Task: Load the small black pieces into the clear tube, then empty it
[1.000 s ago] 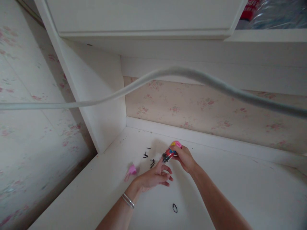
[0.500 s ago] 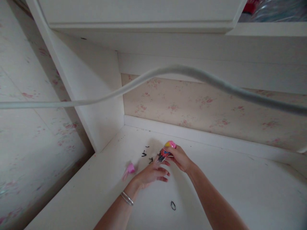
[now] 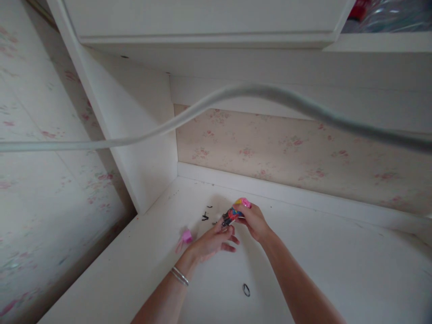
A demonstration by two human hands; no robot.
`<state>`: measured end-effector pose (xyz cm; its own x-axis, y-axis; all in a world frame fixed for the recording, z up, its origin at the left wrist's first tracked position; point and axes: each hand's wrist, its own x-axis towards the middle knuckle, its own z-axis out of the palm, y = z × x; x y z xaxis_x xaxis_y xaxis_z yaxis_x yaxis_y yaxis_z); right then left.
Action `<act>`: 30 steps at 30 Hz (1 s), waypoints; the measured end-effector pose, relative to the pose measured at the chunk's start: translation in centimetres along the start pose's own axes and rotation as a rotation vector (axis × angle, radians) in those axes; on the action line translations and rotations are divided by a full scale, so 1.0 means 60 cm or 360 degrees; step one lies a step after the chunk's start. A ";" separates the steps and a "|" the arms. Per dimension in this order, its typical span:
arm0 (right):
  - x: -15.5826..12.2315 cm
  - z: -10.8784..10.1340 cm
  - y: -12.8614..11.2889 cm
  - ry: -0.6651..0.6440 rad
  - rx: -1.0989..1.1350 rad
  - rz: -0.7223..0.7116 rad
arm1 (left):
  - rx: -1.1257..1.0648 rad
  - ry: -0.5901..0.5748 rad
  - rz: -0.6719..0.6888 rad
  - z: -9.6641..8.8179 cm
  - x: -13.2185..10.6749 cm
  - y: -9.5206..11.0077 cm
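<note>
My right hand [image 3: 254,221] is closed around a small bundle of colourful hair ties [image 3: 231,216], pink and yellow at the top, with red, blue and black lower down. A shiny surface over it looks like a clear wrapper or container, but I cannot tell which. The thumb and index finger of my left hand [image 3: 216,242] meet at the bundle's black lower end, while its other fingers spread apart. Beside the left wrist lies a pink piece with a loop [image 3: 186,236]. Small black bands [image 3: 205,216] lie beyond my left hand, and a black hair tie [image 3: 246,290] lies nearer me.
The white desktop [image 3: 324,265] is bounded by a side panel [image 3: 148,157] and a papered back wall [image 3: 246,139]. A white cable [image 3: 263,91] hangs across the view above my hands. Overhead is a cabinet [image 3: 202,20], with a clear plastic bag [image 3: 398,15] on the right shelf.
The bundle has turned slightly in my right hand, covering more of its yellow part. My left hand's fingers have curled a little closer at its black end. The view has shifted slightly.
</note>
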<state>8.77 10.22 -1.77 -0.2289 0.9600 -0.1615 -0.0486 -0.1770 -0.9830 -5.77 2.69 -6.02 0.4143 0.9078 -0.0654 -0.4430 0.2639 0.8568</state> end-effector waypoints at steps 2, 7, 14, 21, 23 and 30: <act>0.002 -0.005 0.001 0.0036 0.0016 0.0020 | 0.0023 -0.0040 -0.0005 0.000 -0.001 0.001; 0.002 -0.012 0.000 0.0076 0.0060 0.0004 | 0.0080 -0.0043 -0.0005 0.004 -0.005 -0.001; 0.001 -0.012 -0.006 0.0077 -0.0009 -0.0065 | 0.0061 0.0056 -0.0002 0.010 -0.007 -0.008; 0.008 -0.009 -0.011 0.0054 0.0087 -0.0010 | 0.0131 0.0309 -0.0070 0.015 -0.007 0.009; 0.008 -0.007 -0.011 0.0016 0.0131 0.0014 | 0.0201 0.0356 -0.0063 0.013 -0.007 0.014; 0.007 0.005 0.008 0.0026 0.0276 0.0039 | 0.0441 0.0905 -0.0024 0.009 0.003 0.013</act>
<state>8.34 10.44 -2.26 -0.2165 0.9580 -0.1882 -0.2102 -0.2340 -0.9492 -5.60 2.90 -5.11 -0.1020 0.9561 -0.2746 -0.1866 0.2528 0.9494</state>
